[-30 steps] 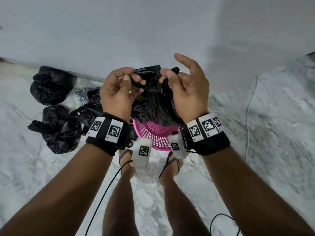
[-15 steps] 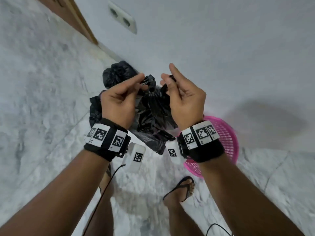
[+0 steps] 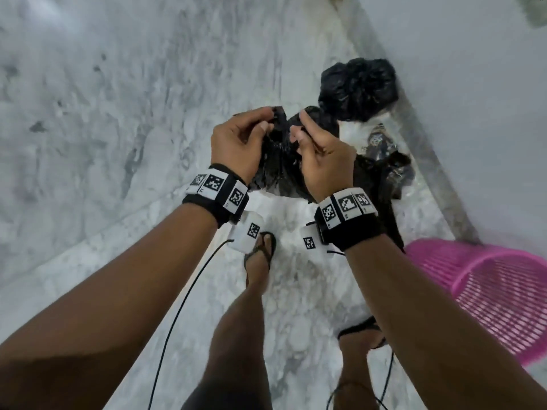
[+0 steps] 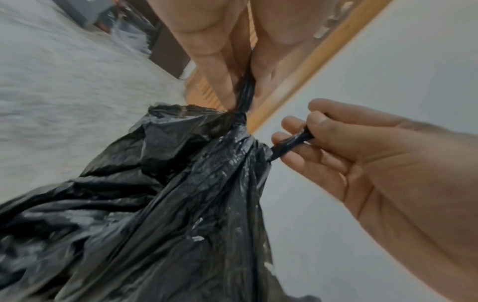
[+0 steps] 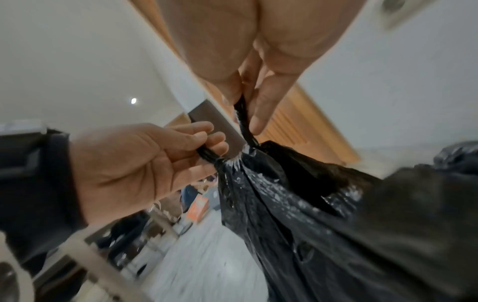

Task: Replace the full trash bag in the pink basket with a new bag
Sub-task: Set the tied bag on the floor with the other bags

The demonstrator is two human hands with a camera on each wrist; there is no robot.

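The full black trash bag (image 3: pixel 278 164) hangs in the air between my hands, above the marble floor. My left hand (image 3: pixel 268 119) pinches one twisted handle strip (image 4: pixel 245 92) of the bag. My right hand (image 3: pixel 299 125) pinches the other strip (image 4: pixel 292 143), a short way from the left. The bag's crinkled body (image 5: pixel 310 214) sags below both grips. The pink mesh basket (image 3: pixel 488 285) stands on the floor at the lower right, apart from the bag; its inside is out of sight.
Other black bags (image 3: pixel 358 87) and crumpled plastic (image 3: pixel 384 170) lie on the floor along the white wall (image 3: pixel 473 113). My sandalled feet (image 3: pixel 260 250) stand just behind the hanging bag. Thin black cables (image 3: pixel 183 291) trail from both wrists. Marble floor stretches to the left.
Both hands have carried the bag out of the basket and leftward, towards the bags by the wall. The basket now sits off to the right. Both pinches are unchanged.
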